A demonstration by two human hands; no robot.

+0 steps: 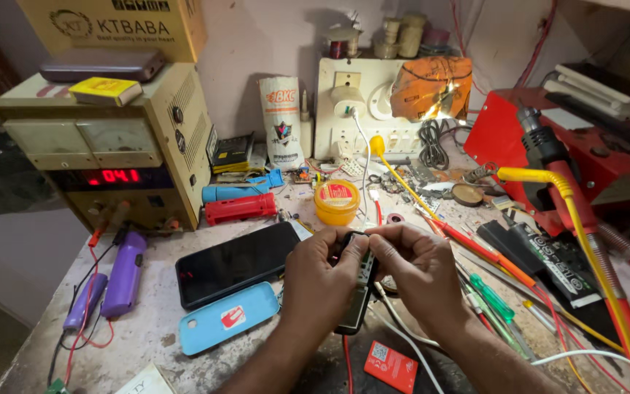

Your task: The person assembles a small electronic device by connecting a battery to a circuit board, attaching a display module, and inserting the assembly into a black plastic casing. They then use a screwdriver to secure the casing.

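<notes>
The counter is crowded with a beige power supply, a black phone, a blue case, a yellow tub and loose screwdrivers; I judge the small black handset could slip or snag trailing wires, since it is raised over the clutter; left hand closed round its upper left edge, right hand pinching its top, both curled tight, just above the counter's middle

Red-lit display on beige box, white pouch behind, cardboard carton above.
</notes>
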